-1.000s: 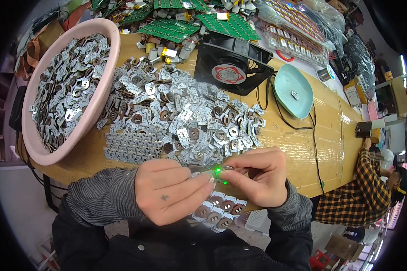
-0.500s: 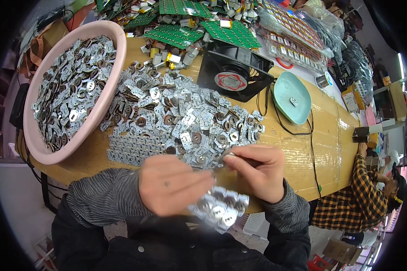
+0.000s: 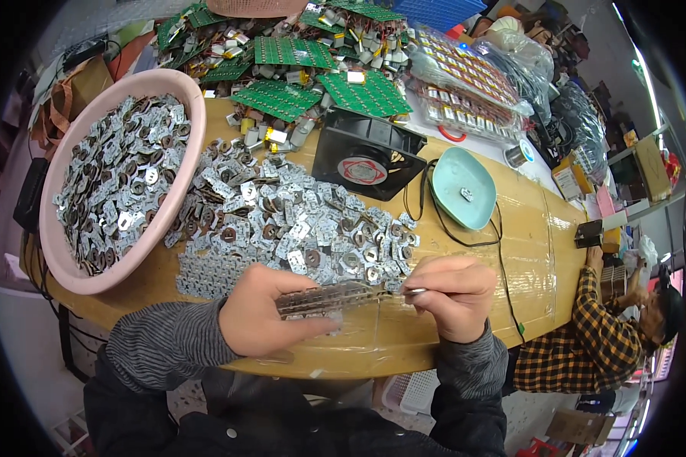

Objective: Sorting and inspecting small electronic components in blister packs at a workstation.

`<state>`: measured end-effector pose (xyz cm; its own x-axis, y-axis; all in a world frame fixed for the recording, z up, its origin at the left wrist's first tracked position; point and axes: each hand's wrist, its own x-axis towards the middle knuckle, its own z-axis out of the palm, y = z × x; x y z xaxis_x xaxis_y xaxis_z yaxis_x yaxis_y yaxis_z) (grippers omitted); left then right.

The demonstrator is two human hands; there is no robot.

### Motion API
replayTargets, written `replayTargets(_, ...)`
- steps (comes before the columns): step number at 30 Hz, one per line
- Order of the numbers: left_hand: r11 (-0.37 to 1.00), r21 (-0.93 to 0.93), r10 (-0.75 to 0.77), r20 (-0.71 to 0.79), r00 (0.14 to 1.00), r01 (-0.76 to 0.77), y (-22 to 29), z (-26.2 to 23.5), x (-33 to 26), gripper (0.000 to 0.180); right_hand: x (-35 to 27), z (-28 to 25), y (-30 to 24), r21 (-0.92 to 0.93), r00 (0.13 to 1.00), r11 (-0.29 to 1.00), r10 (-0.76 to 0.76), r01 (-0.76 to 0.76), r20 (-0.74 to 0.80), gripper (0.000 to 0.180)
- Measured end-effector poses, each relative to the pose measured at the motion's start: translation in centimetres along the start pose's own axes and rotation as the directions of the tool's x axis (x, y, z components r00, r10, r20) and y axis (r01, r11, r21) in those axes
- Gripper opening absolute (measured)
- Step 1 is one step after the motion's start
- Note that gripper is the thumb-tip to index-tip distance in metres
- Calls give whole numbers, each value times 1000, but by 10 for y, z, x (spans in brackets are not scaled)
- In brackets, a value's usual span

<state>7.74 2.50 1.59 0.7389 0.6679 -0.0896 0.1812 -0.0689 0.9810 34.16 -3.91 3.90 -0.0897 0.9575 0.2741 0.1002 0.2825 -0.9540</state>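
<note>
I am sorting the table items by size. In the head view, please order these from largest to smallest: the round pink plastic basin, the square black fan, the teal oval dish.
1. Round pink plastic basin
2. Square black fan
3. Teal oval dish, only somewhat smaller than the fan

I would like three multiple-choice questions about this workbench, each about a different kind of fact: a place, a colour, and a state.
1. Where is the pink basin?
A. on the person's left
B. on the person's right
C. under the table

2. What colour is the small dish beside the black fan?
A. red
B. teal
C. white

3. How is the strip of small boards held?
A. lying untouched
B. in one hand only
C. between the left hand and the right hand

Key: 1 A, it sits at the table's left end. 2 B, it is plainly teal. 3 C, both hands grip it.
</note>
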Motion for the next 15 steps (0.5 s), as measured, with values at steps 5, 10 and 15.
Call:
replayTargets(5,1000,-9,22,24,999,-22,-1,1,1,22,8,6,-7,-175,993,984,62,-44,97,10)
replayTargets(10,995,-53,-79,61,995,82,-9,-1,3,25,7,6,-6,-90,993,989,115,-114,3,11)
replayTargets(15,997,-61,-32,79,996,37,-9,-2,5,26,6,5,-7,-40,979,980,192,-195,-68,9)
